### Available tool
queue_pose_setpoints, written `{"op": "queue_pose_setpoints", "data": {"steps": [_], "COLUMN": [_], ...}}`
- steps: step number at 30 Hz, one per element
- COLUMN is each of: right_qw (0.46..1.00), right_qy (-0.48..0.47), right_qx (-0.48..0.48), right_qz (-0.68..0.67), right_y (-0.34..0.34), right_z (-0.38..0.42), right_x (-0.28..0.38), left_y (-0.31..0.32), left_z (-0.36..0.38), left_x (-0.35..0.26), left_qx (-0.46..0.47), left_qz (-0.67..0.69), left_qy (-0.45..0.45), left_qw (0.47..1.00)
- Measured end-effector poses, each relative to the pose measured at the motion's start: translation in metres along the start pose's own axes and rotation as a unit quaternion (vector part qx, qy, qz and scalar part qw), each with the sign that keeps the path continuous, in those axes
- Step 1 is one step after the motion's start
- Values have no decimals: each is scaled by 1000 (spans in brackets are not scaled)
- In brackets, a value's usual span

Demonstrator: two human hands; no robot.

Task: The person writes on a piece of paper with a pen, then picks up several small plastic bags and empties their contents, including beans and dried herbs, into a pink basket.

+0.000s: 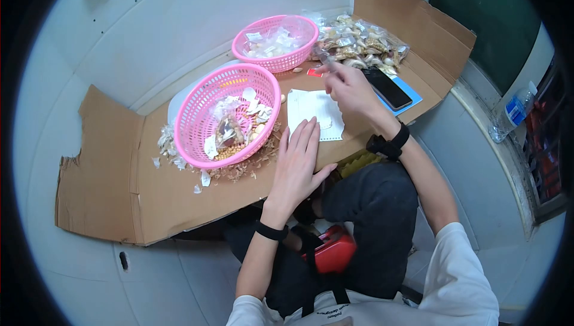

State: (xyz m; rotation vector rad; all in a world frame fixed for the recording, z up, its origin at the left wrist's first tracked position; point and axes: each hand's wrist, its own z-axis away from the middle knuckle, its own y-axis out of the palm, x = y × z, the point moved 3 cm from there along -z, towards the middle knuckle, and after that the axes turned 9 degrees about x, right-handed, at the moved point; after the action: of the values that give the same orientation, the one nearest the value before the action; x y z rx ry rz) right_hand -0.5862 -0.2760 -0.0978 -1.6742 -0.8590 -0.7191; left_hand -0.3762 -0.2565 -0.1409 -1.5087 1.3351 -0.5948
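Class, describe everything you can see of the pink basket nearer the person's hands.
The pink basket is round, of slotted plastic by its look, with a wide flared rim. It stands upright on the flattened cardboard, left of the white paper that the left hand presses flat. Inside lie a small clear packet, white slips and pale round pieces. Flaky husks lie around its base. Neither hand touches it.
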Motion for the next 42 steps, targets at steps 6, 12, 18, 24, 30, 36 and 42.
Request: {"op": "queue_pose_setpoints", "data": {"steps": [6,12,18,24,30,36,42], "right_qw": [972,977,983,979,987,980,982], "right_qy": [73,10,18,19,-8,8,11], "right_qx": [-8,-9,26,20,18,9,18], "right_qz": [-224,-214,-182,-202,-158,-201,-189], "right_y": [1,27,38,40,42,40,38], "right_z": [24,15,11,13,13,13,15], "right_x": [-1,-21,-42,-42,-43,-44,-38], "left_y": [11,13,16,15,17,16,16], "left_z": [-2,1,3,0,1,0,-2], "left_x": [-1,-2,0,-1,0,0,-1], "left_qx": [3,-17,-11,-10,-8,-10,-6], "left_qz": [-88,-110,-93,-115,-118,-120,-122], "left_qy": [-37,-47,-40,-44,-45,-46,-47], "left_qw": [995,993,995,992,992,992,991]}}
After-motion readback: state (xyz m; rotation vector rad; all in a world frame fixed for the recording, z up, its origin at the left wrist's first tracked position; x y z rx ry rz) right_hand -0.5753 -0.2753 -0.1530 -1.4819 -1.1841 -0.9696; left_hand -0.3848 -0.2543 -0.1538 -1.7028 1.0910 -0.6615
